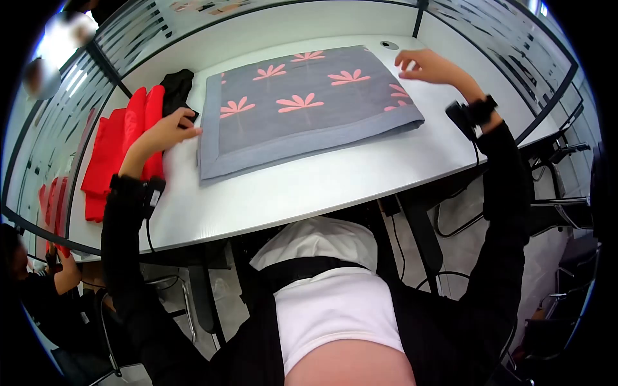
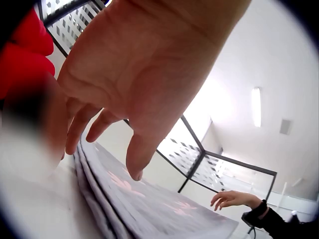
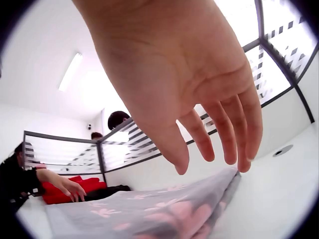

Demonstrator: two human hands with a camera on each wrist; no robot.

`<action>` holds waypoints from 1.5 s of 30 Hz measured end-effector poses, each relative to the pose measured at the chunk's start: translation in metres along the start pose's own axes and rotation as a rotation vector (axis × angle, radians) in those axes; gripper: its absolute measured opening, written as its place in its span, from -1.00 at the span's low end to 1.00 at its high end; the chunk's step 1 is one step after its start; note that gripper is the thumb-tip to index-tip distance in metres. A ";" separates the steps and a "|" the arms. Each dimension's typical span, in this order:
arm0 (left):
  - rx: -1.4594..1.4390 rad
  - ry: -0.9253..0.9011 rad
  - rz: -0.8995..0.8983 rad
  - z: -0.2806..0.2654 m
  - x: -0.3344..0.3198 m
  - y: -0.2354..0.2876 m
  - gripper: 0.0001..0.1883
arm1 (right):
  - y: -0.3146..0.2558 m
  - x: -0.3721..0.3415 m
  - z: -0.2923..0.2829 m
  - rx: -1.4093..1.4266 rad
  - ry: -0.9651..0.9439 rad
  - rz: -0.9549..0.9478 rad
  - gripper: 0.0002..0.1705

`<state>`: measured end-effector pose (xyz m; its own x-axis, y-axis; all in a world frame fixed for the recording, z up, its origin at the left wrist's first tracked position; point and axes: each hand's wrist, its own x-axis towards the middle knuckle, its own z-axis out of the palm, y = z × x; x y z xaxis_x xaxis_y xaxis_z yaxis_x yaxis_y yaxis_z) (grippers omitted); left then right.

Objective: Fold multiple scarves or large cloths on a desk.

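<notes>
A folded grey cloth (image 1: 257, 122) with pink petal motifs and a plain border lies flat on the white table (image 1: 309, 186). At its left edge is my left hand (image 1: 168, 131), its fingers loosely bent and holding nothing. The left wrist view shows the thumb of that hand (image 2: 144, 74) over the layered edge of the cloth (image 2: 149, 199). By the far right corner my right hand (image 1: 430, 67) hovers with nothing in its grasp. Its relaxed fingers point down above the cloth's edge (image 3: 199, 209) in the right wrist view.
Red folded fabric (image 1: 122, 138) and a black cloth item (image 1: 176, 87) lie left of the grey cloth. A low partition (image 1: 309, 24) with glass panels surrounds the table. A round cable hole (image 1: 389, 45) sits at the back right. Another person (image 1: 45, 289) is at the far left.
</notes>
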<state>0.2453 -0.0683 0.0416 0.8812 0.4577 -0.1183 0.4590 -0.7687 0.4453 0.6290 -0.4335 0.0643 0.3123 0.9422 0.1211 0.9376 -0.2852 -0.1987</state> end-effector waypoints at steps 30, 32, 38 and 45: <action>-0.932 0.478 0.521 -0.067 0.031 0.049 -0.59 | 0.047 0.059 -0.041 0.966 0.711 -0.075 -0.67; -0.883 0.529 0.577 -0.064 0.030 0.043 -0.59 | 0.039 0.048 -0.031 0.939 0.600 -0.085 -0.70; -0.524 0.003 -0.027 0.023 -0.018 -0.013 -0.70 | -0.010 -0.004 0.030 0.729 -0.195 0.205 -0.83; -0.869 0.030 -0.042 0.030 -0.029 -0.001 -0.70 | -0.018 -0.005 0.041 0.678 -0.177 0.248 -0.80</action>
<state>0.2224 -0.0937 0.0181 0.8566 0.4987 -0.1321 0.2315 -0.1427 0.9623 0.6042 -0.4261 0.0278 0.4191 0.8950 -0.1525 0.5251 -0.3760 -0.7635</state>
